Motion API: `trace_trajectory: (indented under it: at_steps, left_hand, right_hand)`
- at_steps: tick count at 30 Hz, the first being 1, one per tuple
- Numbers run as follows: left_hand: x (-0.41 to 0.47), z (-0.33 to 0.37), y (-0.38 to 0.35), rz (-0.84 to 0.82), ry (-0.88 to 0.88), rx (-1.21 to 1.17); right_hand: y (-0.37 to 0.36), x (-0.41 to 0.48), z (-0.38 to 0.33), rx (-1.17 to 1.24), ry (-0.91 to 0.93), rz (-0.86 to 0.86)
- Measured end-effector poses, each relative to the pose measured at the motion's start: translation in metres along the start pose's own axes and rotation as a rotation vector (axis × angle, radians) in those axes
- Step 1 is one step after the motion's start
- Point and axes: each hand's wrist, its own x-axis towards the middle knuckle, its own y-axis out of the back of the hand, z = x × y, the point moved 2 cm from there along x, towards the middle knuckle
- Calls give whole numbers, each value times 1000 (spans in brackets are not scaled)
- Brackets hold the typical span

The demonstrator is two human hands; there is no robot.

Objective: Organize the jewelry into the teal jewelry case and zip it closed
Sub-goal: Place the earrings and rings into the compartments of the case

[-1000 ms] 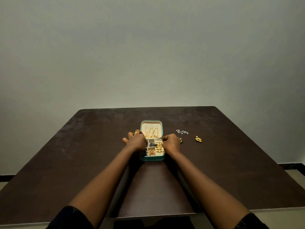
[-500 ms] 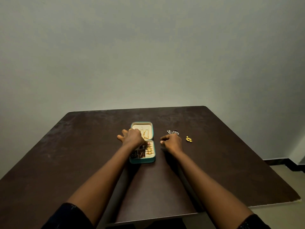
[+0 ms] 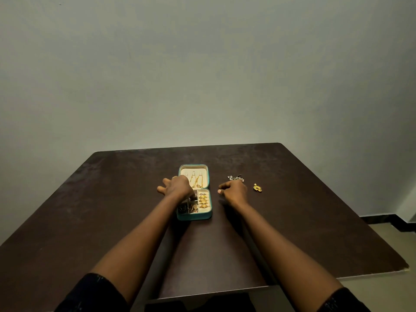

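The teal jewelry case (image 3: pixel 194 216) lies open in the middle of the table. Its cream lid (image 3: pixel 193 171) holds gold chains (image 3: pixel 197 182). The lower half holds a row of gold rings (image 3: pixel 203 201) and small compartments with dark and mixed pieces (image 3: pixel 188 208). My left hand (image 3: pixel 177 186) rests over the case's left side at the hinge, its outer fingers spread to the left and its fingertips hidden. My right hand (image 3: pixel 234 191) lies on the table right of the case with fingers curled, touching a silver jewelry cluster (image 3: pixel 235 177). A gold piece (image 3: pixel 257 188) lies further right.
The dark brown table (image 3: pixel 112 221) reaches a plain wall behind. Its right edge and near edge drop to a tiled floor (image 3: pixel 382 255). Both my forearms stretch from the near edge towards the case.
My right hand has left the case and moved right, up to the silver cluster. My left hand stays on the case's left side. The view has shifted slightly to the right.
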Motion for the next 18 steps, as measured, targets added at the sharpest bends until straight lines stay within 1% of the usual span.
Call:
trace_trajectory:
  at_steps: [3, 6, 9, 12, 15, 18]
  left_hand:
    - [0, -3, -3, 3, 11, -28]
    - [2, 0, 0, 72, -6, -70]
    - [3, 12, 1, 130, -91, -129]
    - [-2, 33, -4, 99, -208, -81]
    - [-7, 55, -11, 63, -307, -20]
    - [-5, 71, -20, 58, -371, -33]
  right_hand:
    - [-1, 0, 2, 5, -3, 2]
    - [1, 3, 4, 24, -12, 12]
    - [10, 8, 5, 82, -41, 64]
    - [25, 15, 10, 175, -79, 141]
    - [43, 24, 18, 177, -107, 212]
    - [57, 31, 26, 193, -147, 280]
